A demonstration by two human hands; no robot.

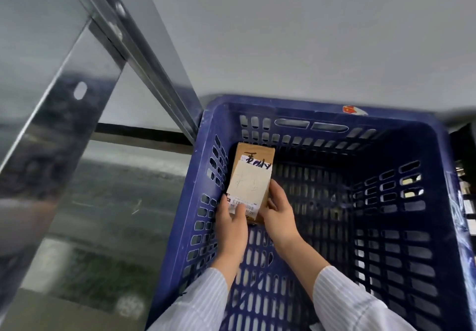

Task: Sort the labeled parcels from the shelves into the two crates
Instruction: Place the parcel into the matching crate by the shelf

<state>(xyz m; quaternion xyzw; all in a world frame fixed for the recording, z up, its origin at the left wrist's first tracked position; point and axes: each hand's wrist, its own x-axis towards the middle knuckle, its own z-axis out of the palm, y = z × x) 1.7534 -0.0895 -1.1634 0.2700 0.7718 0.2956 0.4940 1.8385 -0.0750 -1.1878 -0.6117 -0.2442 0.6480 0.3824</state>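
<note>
sleeves (347,302) | hands (230,225) grip parcel (248,184) | in crate (270,104) | shelf post (64,130) left

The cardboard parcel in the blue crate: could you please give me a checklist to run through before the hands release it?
1. Parcel inside the blue crate walls: ok.
2. Left hand and right hand both grip its near end: ok.
3. Parcel set down fully in the crate: cannot tell.
4. Handwritten marking faces up: ok.
5. Barcode label fully readable: not ok, the left hand covers part.
6. Correct crate for this marking: cannot tell.
</note>
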